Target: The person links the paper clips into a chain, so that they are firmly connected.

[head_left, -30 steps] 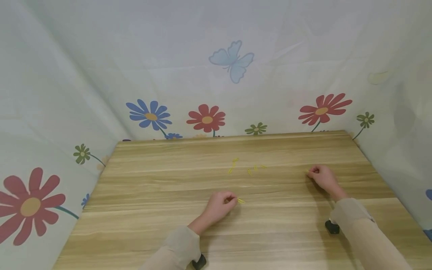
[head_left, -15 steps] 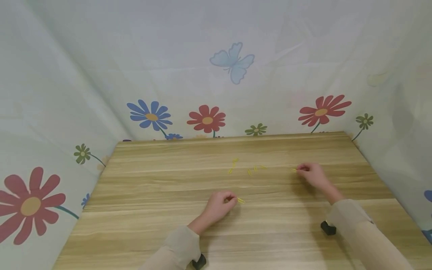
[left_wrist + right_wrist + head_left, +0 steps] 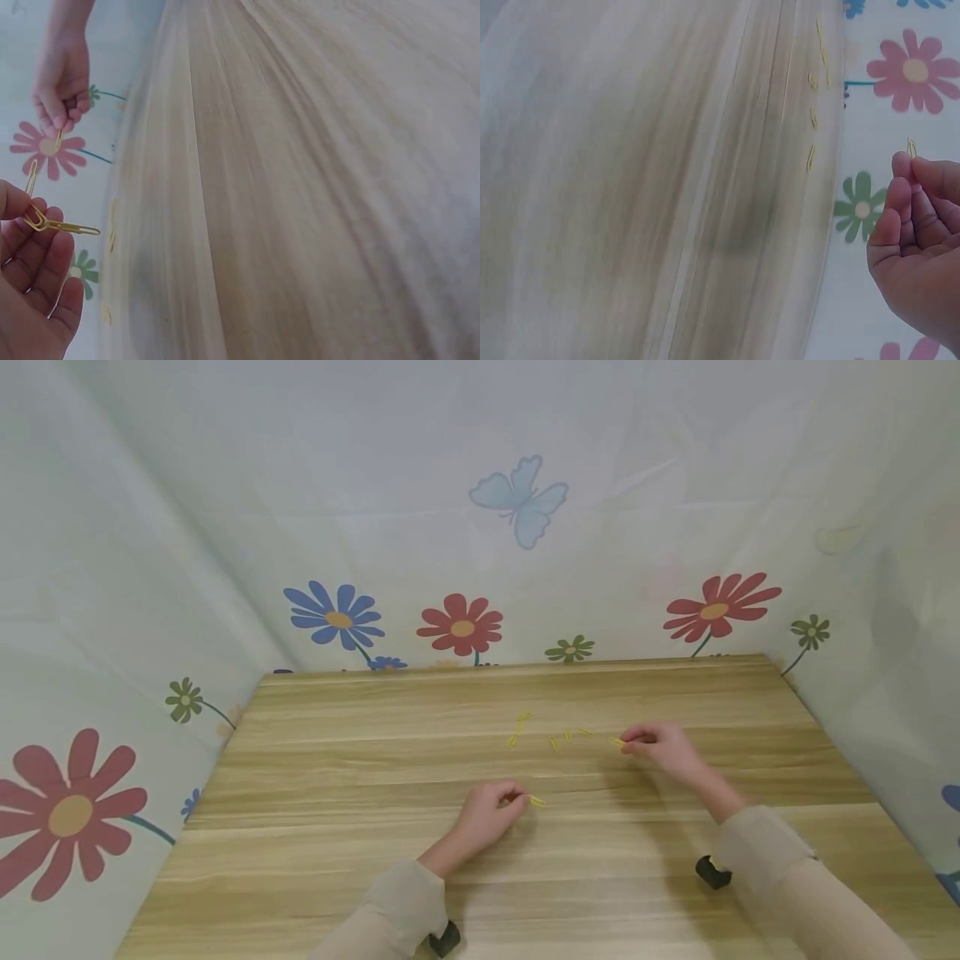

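Between thumb and fingers, my left hand pinches yellow paper clips. In the left wrist view two of them look linked, one pointing up and the other sideways. My right hand pinches a single yellow paper clip by one end, its tip sticking out past the fingertips. That hand is above the table, farther back and to the right of my left hand. Several loose yellow paper clips lie on the table between and beyond the hands; a few are grouped farther left.
The wood-grain table ends at a back edge against a pale curtain printed with flowers and a butterfly. More curtain hangs along the left and right sides. Dark wrist-camera mounts sit under both sleeves.
My right hand has moved left with its paper clip, closer to the loose clips and my left hand. The left hand has stayed nearly still.
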`<action>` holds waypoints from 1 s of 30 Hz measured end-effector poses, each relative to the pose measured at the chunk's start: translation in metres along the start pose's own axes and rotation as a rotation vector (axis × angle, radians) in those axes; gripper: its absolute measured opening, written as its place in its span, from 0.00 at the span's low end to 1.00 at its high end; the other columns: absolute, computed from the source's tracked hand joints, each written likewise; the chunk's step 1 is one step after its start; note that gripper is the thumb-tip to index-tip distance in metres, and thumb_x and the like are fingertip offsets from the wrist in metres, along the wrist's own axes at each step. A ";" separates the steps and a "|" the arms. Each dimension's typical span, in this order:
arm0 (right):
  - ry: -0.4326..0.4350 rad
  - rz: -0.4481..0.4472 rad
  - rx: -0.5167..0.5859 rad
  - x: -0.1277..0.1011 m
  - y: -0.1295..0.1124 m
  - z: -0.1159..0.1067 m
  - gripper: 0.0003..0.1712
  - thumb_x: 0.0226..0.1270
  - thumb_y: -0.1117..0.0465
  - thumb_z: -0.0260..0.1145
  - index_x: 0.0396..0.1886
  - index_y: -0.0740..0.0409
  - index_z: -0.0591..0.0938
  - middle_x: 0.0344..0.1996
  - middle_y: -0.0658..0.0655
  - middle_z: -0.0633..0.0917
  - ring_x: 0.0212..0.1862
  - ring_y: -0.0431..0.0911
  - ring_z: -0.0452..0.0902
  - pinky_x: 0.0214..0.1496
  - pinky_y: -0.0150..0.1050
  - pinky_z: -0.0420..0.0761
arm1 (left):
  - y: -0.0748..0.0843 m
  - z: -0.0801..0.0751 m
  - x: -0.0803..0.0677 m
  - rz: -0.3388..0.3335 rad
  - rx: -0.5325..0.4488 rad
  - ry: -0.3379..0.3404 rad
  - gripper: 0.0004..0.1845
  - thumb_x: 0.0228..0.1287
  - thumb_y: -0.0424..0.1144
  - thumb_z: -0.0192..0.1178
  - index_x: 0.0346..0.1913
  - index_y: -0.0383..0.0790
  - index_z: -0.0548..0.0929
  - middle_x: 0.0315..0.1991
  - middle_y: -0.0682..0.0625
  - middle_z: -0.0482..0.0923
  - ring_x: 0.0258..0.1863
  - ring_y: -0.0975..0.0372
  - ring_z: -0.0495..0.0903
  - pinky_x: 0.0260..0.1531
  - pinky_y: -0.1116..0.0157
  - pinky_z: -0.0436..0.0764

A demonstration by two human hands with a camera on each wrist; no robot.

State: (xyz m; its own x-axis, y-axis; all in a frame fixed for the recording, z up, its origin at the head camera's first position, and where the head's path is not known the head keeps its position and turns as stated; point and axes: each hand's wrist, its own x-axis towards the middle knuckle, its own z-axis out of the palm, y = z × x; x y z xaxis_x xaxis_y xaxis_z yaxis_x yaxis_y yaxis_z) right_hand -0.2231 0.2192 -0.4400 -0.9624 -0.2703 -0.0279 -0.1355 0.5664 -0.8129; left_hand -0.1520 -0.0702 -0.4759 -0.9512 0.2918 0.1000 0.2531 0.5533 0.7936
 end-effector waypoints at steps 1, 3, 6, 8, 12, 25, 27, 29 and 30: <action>-0.012 -0.007 0.008 -0.001 -0.003 0.002 0.13 0.59 0.64 0.60 0.38 0.71 0.78 0.34 0.64 0.82 0.36 0.50 0.78 0.38 0.43 0.77 | 0.000 0.000 0.000 -0.001 0.002 0.000 0.08 0.58 0.40 0.54 0.32 0.44 0.82 0.31 0.55 0.82 0.33 0.67 0.77 0.37 0.68 0.75; -0.033 -0.018 0.022 -0.001 -0.007 0.005 0.12 0.59 0.65 0.60 0.38 0.71 0.78 0.33 0.65 0.82 0.37 0.53 0.78 0.39 0.45 0.77 | 0.001 0.001 0.001 -0.001 0.008 0.001 0.07 0.58 0.40 0.54 0.32 0.44 0.82 0.31 0.55 0.82 0.33 0.67 0.77 0.38 0.68 0.75; -0.059 -0.036 0.030 -0.002 -0.012 0.011 0.12 0.59 0.65 0.60 0.38 0.71 0.78 0.33 0.65 0.82 0.37 0.55 0.78 0.39 0.45 0.77 | 0.002 0.002 0.003 -0.001 0.017 -0.001 0.08 0.58 0.41 0.54 0.32 0.44 0.82 0.31 0.55 0.82 0.34 0.67 0.78 0.39 0.67 0.75; -0.073 -0.042 0.037 -0.003 -0.015 0.015 0.12 0.58 0.65 0.60 0.38 0.70 0.78 0.33 0.64 0.83 0.37 0.55 0.78 0.39 0.45 0.78 | 0.002 0.002 0.003 -0.007 0.012 -0.004 0.08 0.59 0.41 0.53 0.32 0.44 0.82 0.31 0.55 0.82 0.34 0.67 0.78 0.40 0.65 0.75; -0.102 -0.046 0.056 -0.005 -0.020 0.023 0.12 0.57 0.64 0.61 0.38 0.69 0.79 0.32 0.62 0.83 0.37 0.55 0.78 0.38 0.43 0.78 | 0.003 0.002 0.004 -0.004 0.007 -0.003 0.08 0.59 0.41 0.53 0.32 0.44 0.82 0.31 0.55 0.82 0.34 0.66 0.78 0.40 0.65 0.75; -0.170 -0.074 0.162 -0.008 -0.036 0.043 0.11 0.57 0.70 0.59 0.38 0.74 0.78 0.32 0.67 0.83 0.39 0.61 0.78 0.40 0.49 0.77 | 0.001 0.004 0.008 -0.018 -0.011 -0.005 0.09 0.59 0.42 0.53 0.33 0.45 0.82 0.31 0.56 0.82 0.32 0.68 0.76 0.36 0.69 0.74; -0.172 -0.069 0.163 -0.009 -0.038 0.046 0.10 0.57 0.69 0.59 0.37 0.73 0.78 0.32 0.66 0.83 0.39 0.60 0.78 0.41 0.48 0.78 | 0.001 0.005 0.009 -0.015 -0.012 -0.001 0.09 0.59 0.43 0.53 0.33 0.46 0.82 0.31 0.56 0.82 0.32 0.68 0.76 0.36 0.70 0.74; -0.171 -0.070 0.158 -0.009 -0.041 0.048 0.10 0.56 0.69 0.60 0.36 0.72 0.78 0.31 0.65 0.83 0.38 0.58 0.78 0.40 0.46 0.78 | 0.002 0.005 0.009 -0.013 -0.016 0.004 0.09 0.59 0.43 0.53 0.33 0.45 0.82 0.30 0.56 0.82 0.32 0.68 0.76 0.37 0.69 0.74; -0.171 -0.074 0.157 -0.010 -0.042 0.050 0.10 0.56 0.68 0.60 0.35 0.72 0.78 0.31 0.64 0.83 0.37 0.57 0.79 0.39 0.45 0.78 | 0.002 0.005 0.009 -0.009 -0.017 0.008 0.09 0.59 0.43 0.53 0.33 0.45 0.82 0.30 0.56 0.82 0.32 0.68 0.76 0.37 0.69 0.74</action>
State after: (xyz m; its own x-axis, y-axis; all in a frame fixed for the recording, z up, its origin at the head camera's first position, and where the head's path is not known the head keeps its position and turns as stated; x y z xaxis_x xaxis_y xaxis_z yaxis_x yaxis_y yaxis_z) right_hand -0.1962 0.1594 -0.4346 -0.8955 -0.4420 -0.0521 -0.1529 0.4155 -0.8966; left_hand -0.1591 -0.0625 -0.4761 -0.9548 0.2809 0.0975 0.2417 0.5424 0.8046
